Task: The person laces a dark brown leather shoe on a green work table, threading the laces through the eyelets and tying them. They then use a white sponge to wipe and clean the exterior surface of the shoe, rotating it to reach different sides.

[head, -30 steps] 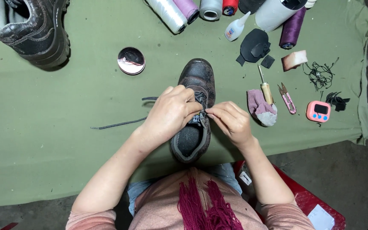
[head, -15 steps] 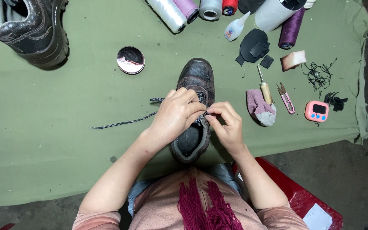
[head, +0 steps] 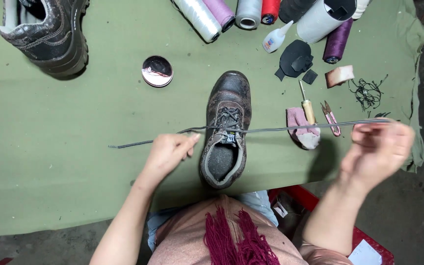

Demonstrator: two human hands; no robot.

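Observation:
A worn dark brown shoe (head: 227, 105) lies on the green cloth (head: 74, 172), toe pointing away from me. A dark speckled lace (head: 280, 129) runs through its eyelets. My right hand (head: 376, 149) is shut on one end of the lace and holds it stretched far out to the right, above the table's edge. My left hand (head: 169, 152) rests just left of the shoe's opening, fingers pinching the other part of the lace, whose loose end (head: 128, 144) trails left across the cloth.
A second dark shoe (head: 45, 29) lies at the far left. A round polish tin (head: 157, 71), thread spools (head: 251, 12), a glue bottle (head: 276, 37), black leather scraps (head: 295, 56), an awl (head: 306, 103), pink snips (head: 331, 117) and a rag (head: 301, 127) surround the work.
My right hand has left the shoe's eyelets and swept far right, drawing the lace taut. My left hand has slid off the shoe's top to its left side.

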